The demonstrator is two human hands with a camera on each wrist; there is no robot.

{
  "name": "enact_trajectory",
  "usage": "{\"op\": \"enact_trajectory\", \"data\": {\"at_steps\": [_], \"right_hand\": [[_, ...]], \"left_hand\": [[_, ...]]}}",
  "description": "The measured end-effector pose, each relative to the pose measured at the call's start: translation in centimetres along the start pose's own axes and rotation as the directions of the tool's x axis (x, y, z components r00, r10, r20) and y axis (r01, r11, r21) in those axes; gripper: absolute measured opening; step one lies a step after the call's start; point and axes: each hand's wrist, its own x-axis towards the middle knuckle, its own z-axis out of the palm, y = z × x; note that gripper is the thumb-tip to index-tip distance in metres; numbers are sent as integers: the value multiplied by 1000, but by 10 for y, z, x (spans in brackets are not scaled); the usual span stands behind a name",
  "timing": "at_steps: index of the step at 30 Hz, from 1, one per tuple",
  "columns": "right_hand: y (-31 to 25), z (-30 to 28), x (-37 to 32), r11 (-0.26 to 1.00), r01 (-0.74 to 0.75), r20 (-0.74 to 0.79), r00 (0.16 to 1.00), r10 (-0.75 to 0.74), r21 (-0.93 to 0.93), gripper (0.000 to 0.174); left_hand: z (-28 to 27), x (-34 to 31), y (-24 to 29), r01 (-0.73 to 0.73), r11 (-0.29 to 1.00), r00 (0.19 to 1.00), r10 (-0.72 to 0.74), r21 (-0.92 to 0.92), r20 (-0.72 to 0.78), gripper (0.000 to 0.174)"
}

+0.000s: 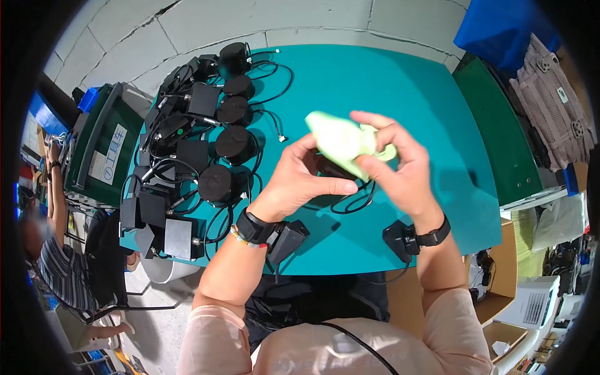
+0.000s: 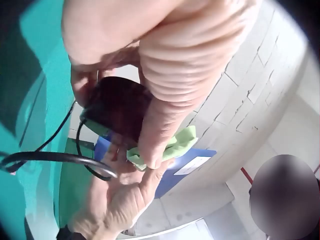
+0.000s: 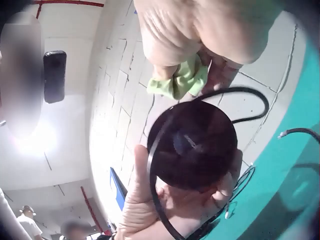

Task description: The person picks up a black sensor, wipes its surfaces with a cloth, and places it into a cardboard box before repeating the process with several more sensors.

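My left hand (image 1: 292,181) grips a round black device (image 3: 210,150) by its sides, thumb and fingers around it. In the head view most of the device is hidden beneath a light green cloth (image 1: 337,136). My right hand (image 1: 405,167) pinches the bunched cloth between thumb and fingers, right over the device. A black cable (image 3: 156,185) from the device loops past its face in the right wrist view. The left wrist view shows the device (image 2: 117,107) side-on, with the cloth (image 2: 182,142) just beyond the left thumb.
Several round black devices (image 1: 234,144) and square black boxes (image 1: 190,155) with tangled cables crowd the left side of the green table (image 1: 400,75). A green cabinet (image 1: 500,137) borders the right, and a cardboard box (image 1: 503,269) sits below. Another person (image 1: 65,269) is at far left.
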Motion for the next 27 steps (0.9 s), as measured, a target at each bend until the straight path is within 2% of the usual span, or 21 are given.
{"op": "enact_trajectory", "data": {"at_steps": [3,4,5,6,7,8,9,10,11,12,13,15,16,17,19,20,22,23,25,26,27], "right_hand": [[0,9,-5,997,-72,-3,997,72,8,23],[1,5,-7,984,-175,-57,983,175,16,23],[3,3,-7,961,-274,-112,955,275,29,22],[6,5,-2,981,-190,-260,947,191,28,21],[12,-2,-1,970,-227,-343,921,183,-91,20],[21,-7,1,971,-239,-393,891,228,23,20],[28,-13,4,961,-241,-435,857,277,139,20],[30,-21,6,961,-237,-436,856,277,144,20],[33,-31,7,933,-340,-494,835,242,-116,20],[35,-39,8,827,-432,-540,819,193,-359,21],[44,-48,7,831,-429,-539,820,194,-354,21],[63,-57,4,667,-313,-375,926,54,-676,26],[63,-58,1,601,-327,-326,938,114,-730,31],[54,-52,2,605,-326,-326,938,115,-727,31],[35,-38,8,628,-426,-349,903,251,-651,34],[30,-38,8,630,-424,-347,904,250,-650,34],[25,-37,7,905,-107,100,982,162,-413,42],[27,-36,6,906,-105,103,982,161,-409,42],[32,-34,2,819,72,345,925,158,-569,53],[29,-28,1,820,-41,309,915,261,-571,58],[33,-27,-2,820,-44,307,915,263,-571,58]], "left_hand": [[0,1,0,-117,989,993,118,95,0,69],[-3,-1,2,-21,997,999,23,73,-23,78],[-2,-2,4,-22,997,999,23,73,-23,78],[0,-2,8,-32,999,999,33,30,-13,86],[0,-3,11,-42,999,999,42,-12,-2,94],[-3,-2,11,-42,997,999,43,-68,15,96],[-8,2,6,-128,982,990,135,-139,45,80],[-10,3,6,-66,955,997,72,-290,12,72],[-11,3,6,-10,901,1000,5,-435,-12,66],[-21,6,7,85,836,996,-55,-541,71,66],[-25,7,5,103,721,995,-87,-686,58,66],[-25,8,5,24,681,996,-80,-732,-41,62],[-24,8,7,22,685,996,-80,-729,-45,62],[-22,7,9,15,676,995,-81,-737,-54,62],[-26,8,8,6,668,995,-80,-744,-63,62],[-30,10,5,59,638,996,-84,-767,7,65],[-34,11,2,85,620,996,-53,-780,67,67],[-33,12,2,81,622,997,-52,-779,62,67],[-30,12,3,-13,654,997,-45,-756,-56,66],[-31,11,3,-11,655,997,-47,-756,-56,66],[-33,11,3,-2,625,997,-56,-780,-47,65]]}}
